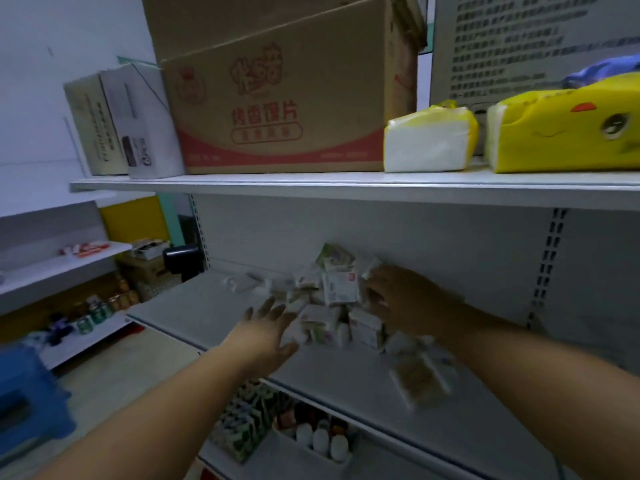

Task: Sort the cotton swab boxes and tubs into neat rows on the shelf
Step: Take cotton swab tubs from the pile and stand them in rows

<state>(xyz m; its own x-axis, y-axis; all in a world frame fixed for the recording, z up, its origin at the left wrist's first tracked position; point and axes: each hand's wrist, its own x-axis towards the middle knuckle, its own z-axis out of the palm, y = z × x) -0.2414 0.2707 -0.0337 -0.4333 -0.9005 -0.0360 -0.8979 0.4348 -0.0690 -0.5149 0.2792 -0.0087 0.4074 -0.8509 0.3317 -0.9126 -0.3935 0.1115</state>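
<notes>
Heap of cotton swab boxes (341, 287) on middle shelf (194, 306), dead centre. My left hand (266, 327) at the heap's 8 o'clock, fingers (268, 304) spread, holding nothing. My right hand (401, 299) at 3 o'clock, curled against the boxes; blur hides any grip.

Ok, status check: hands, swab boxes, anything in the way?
Left hand open, fingers spread, left of pile. Right hand at pile's right, grip blurred. Swab boxes heaped, no rows yet. Flat packet lies nearby.

Left hand (266, 323) and right hand (398, 299) flank a blurred, seemingly jumbled box pile (341, 287).
</notes>
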